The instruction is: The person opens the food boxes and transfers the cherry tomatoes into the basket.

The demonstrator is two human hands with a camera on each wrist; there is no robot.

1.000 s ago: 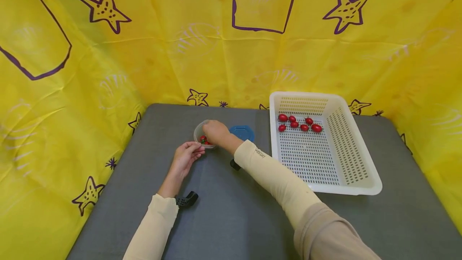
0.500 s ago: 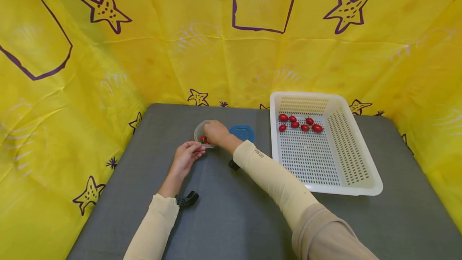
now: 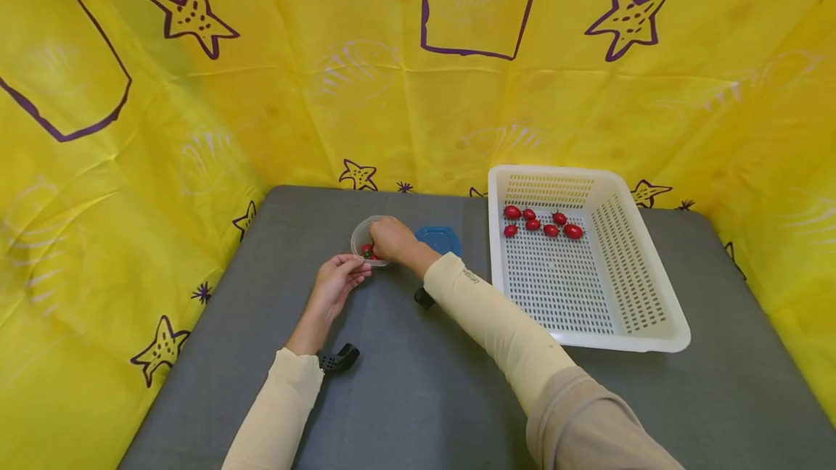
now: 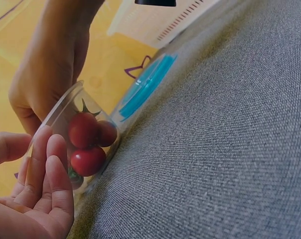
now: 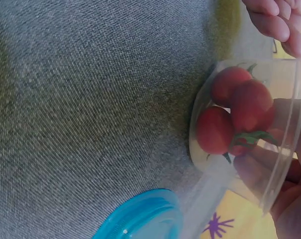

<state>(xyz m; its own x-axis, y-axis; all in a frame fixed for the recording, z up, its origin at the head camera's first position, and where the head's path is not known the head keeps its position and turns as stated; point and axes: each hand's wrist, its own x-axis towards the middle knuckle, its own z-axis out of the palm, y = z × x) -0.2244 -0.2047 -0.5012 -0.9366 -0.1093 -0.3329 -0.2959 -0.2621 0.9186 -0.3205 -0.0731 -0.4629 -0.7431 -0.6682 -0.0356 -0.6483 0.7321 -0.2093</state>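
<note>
Your left hand (image 3: 334, 286) pinches a clear tub (image 3: 360, 233) at its edge on the gray table (image 3: 392, 383) as your right hand (image 3: 394, 240) dips inside, among red tomatoes (image 5: 252, 105), its grip impossible to tell. A blue lid (image 3: 440, 239) lies nearby.

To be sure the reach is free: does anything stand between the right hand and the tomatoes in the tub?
Nothing visible: the right hand reaches into the open tub beside the tomatoes; the lid lies aside.

Wrist views look dimmer (and hazier) than the head's.
</note>
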